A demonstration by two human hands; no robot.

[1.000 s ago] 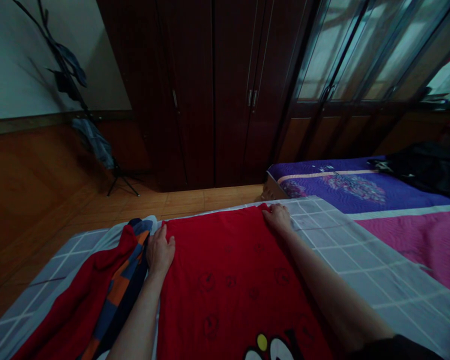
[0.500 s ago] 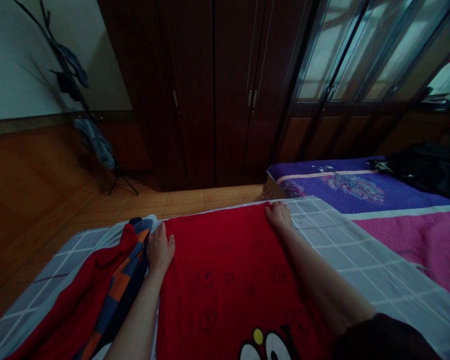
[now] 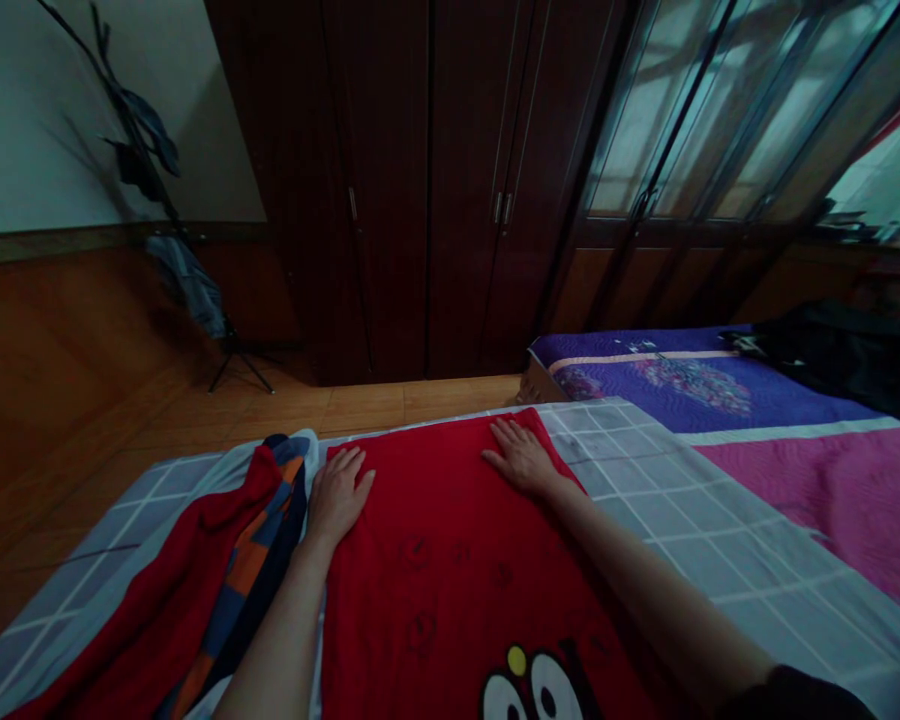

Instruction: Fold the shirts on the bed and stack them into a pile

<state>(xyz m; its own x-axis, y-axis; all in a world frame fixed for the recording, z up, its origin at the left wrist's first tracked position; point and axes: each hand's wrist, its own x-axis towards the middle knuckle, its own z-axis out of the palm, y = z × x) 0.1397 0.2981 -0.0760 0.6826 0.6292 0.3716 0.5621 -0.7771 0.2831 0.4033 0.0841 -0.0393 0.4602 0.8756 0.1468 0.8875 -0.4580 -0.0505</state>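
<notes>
A red cloth garment (image 3: 435, 560) with a cartoon face print (image 3: 532, 690) and small dark motifs lies spread flat on a grey grid-patterned bedsheet (image 3: 675, 510). My left hand (image 3: 337, 495) rests palm down near the cloth's left edge, fingers apart. My right hand (image 3: 521, 458) lies flat near its far edge, also holding nothing. Just left of my left hand sits a bunched red garment with orange, blue and navy patches (image 3: 232, 570), close to but not held by that hand.
To the right stands a bed with a purple and pink quilt (image 3: 765, 440), with a black cloth heap (image 3: 825, 350) on it. Dark wooden wardrobe doors (image 3: 390, 180) rise ahead. A tripod stand (image 3: 232, 360) stands on the tiled floor (image 3: 367, 405).
My right hand has slid left and nearer me across the red cloth, its fingers now spread flat. My left hand has shifted slightly right onto the cloth.
</notes>
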